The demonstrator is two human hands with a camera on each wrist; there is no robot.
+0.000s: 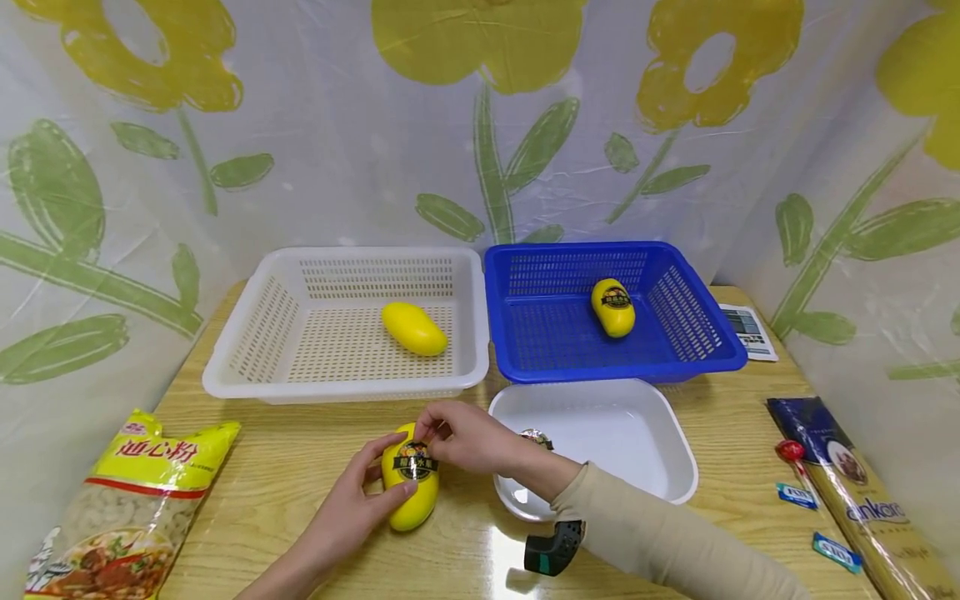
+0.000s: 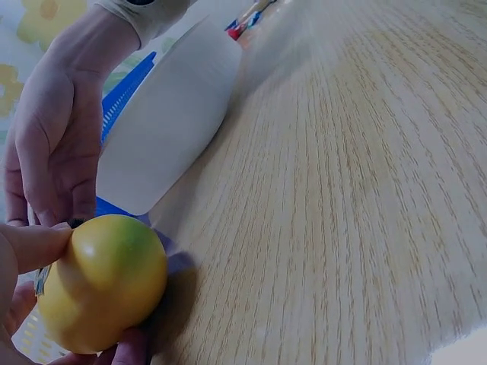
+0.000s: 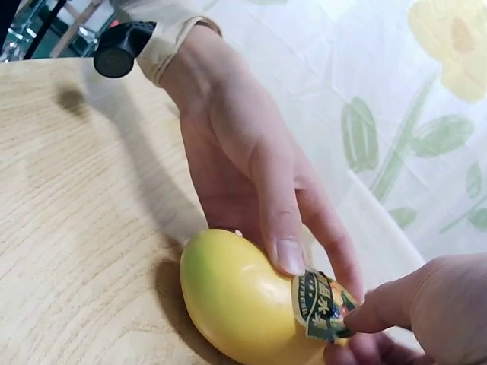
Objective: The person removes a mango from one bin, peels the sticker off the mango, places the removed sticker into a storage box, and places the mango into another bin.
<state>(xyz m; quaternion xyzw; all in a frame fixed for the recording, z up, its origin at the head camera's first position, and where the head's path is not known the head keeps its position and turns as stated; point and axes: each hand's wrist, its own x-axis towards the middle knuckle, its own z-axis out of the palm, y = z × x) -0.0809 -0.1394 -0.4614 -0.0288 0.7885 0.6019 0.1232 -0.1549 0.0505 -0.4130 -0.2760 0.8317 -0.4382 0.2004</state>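
A yellow mango (image 1: 408,508) with a green tinge lies on the wooden table, held by my left hand (image 1: 352,500), whose thumb and fingers curve around it. On its upper side is a black-and-gold sticker label (image 3: 323,306) with printed characters. My right hand (image 1: 472,437) reaches across from the right and pinches the label's edge between thumb and finger. In the left wrist view, the mango (image 2: 114,281) shows its bare end toward the camera, with the label mostly hidden behind the thumb.
A white basket (image 1: 345,389) holds one plain mango (image 1: 415,329); a blue basket (image 1: 622,372) holds a labelled one (image 1: 613,308). A shiny label (image 1: 537,437) sits in the white tub (image 1: 678,450), under my right forearm. Food bags (image 1: 142,508) flank the sides, with a lollipop (image 1: 791,451) right.
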